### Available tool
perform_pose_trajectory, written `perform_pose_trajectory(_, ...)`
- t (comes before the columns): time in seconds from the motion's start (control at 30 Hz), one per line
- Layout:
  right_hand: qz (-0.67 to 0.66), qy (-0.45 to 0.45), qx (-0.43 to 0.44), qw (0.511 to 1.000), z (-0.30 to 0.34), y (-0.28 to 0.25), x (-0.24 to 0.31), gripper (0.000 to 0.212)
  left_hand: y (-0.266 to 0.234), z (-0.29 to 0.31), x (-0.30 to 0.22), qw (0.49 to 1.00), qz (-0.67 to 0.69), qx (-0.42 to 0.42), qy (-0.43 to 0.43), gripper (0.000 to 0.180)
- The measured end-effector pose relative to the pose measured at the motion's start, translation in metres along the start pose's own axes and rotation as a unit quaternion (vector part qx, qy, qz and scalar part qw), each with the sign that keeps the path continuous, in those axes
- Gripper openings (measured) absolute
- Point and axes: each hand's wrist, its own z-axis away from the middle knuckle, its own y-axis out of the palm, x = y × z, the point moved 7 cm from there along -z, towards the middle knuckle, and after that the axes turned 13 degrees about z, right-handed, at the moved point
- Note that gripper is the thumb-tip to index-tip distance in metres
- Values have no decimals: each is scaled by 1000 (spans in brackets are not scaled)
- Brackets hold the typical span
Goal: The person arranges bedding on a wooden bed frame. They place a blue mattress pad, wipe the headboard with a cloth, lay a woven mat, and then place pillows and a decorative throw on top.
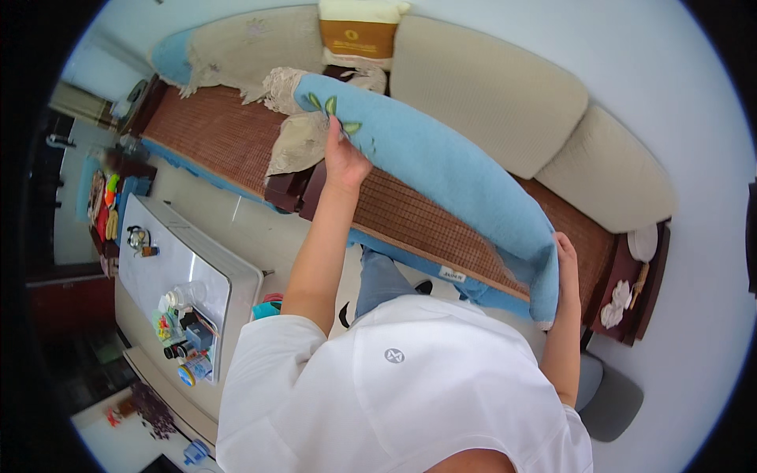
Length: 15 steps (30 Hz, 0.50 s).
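Observation:
A long light-blue sofa cover [441,158] with green leaf embroidery and a beige fringed end is stretched in front of me, above the brown woven seat mat [410,206]. Near its embroidered end, my left hand [347,162] grips the lower edge, thumb up, the other fingers partly hidden. At the opposite end, my right hand [566,264] is closed on the border, where the cloth hangs down in a fold. Behind it, beige back cushions [489,87] lean on the wall. A beige cloth [298,146] drapes over the dark wooden divider next to my left hand.
A white and brown pillow [359,35] stands between the back cushions. To the left is a table [158,229] carrying a kettle [139,236], bottles and jars. Crumpled tissue [617,303] lies on the wooden armrest at right, with a grey stool [615,398] nearby.

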Motion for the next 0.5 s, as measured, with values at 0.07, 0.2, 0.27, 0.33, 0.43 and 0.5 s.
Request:
perform_pose_trajectory(0.07,-35,16,-40,998,46,15,36,30,-7,-12,23,995,67,42,-62,63)
perform_pose_trajectory(0.2,-298,-21,-67,952,72,-9,42,35,-17,-7,80,991,6,-16,-131,61)
perform_pose_trajectory(0.27,-390,-38,-63,918,74,-15,37,38,-24,6,107,974,-171,-52,-141,60)
perform_pose_trajectory(0.33,-434,-45,-43,899,64,-13,23,41,-40,29,137,922,-316,5,-223,58)
perform_pose_trajectory(0.43,-332,-144,-28,932,5,-30,-60,35,-34,73,208,807,-465,92,-351,66)
perform_pose_trajectory(0.5,-613,61,55,786,4,5,-61,28,-15,112,227,764,-548,131,-314,70)
